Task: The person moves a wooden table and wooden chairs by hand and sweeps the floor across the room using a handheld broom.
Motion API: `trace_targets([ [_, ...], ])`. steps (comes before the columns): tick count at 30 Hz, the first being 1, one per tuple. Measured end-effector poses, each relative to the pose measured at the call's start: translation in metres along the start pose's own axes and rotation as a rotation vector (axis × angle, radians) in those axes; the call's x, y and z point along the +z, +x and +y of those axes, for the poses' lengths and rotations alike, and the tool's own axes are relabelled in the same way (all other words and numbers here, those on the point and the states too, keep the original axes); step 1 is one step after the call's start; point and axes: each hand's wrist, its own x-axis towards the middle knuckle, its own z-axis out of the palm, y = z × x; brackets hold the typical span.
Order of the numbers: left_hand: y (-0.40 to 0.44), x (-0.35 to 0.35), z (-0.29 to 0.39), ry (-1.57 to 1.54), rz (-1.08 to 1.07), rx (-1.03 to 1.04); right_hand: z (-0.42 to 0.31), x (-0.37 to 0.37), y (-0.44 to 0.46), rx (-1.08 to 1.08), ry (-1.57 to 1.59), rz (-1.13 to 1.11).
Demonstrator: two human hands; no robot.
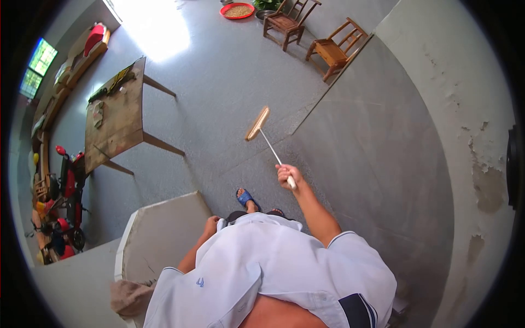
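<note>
My right hand (287,176) is wrapped round the pale grip of a T-shaped brush (269,145). Its thin white rod points forward and left, away from my body. At the far end, a long tan head (257,124) sits crosswise above the grey floor; I cannot tell whether it touches. My left hand (212,224) is low at my left side, beside the hem of my white shirt (251,240). Its fingers look curled, next to a small greyish-white thing (221,224) that is too small to name.
A pale, angular-topped counter (164,229) stands close on my left, with a brown cloth (130,298) at its near edge. Farther left are a wooden table (117,117) and a red scooter (68,186). Two wooden chairs (331,52) stand ahead. A peeling wall (465,109) rises on the right.
</note>
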Motion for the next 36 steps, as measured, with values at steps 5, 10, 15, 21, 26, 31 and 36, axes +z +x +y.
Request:
trace_targets([
  [5, 0.057, -0.010, 0.008, -0.146, -0.003, 0.100, 0.031, -0.009, -0.034, -0.069, 0.007, 0.148],
  [10, 0.072, -0.016, 0.029, -0.193, -0.047, 0.115, 0.034, -0.031, -0.062, -0.224, 0.060, 0.364],
  [15, 0.066, -0.020, 0.020, -0.170, -0.035, 0.170, 0.034, -0.052, -0.036, -0.326, -0.015, 0.565],
  [21, 0.035, -0.039, 0.010, -0.180, 0.038, -0.033, 0.043, -0.056, 0.073, -0.208, 0.034, 0.812],
  [26, 0.020, -0.053, 0.012, -0.191, 0.147, -0.140, 0.086, 0.026, 0.106, 0.024, -0.434, 0.598],
  [31, 0.026, -0.071, 0.030, -0.783, 0.356, -0.278, 0.061, 0.044, 0.104, 0.002, -0.252, 0.374],
  [36, 0.027, -0.090, 0.034, -1.381, 0.292, -0.309, 0.056, 0.051, 0.071, 0.115, -0.293, 0.345],
])
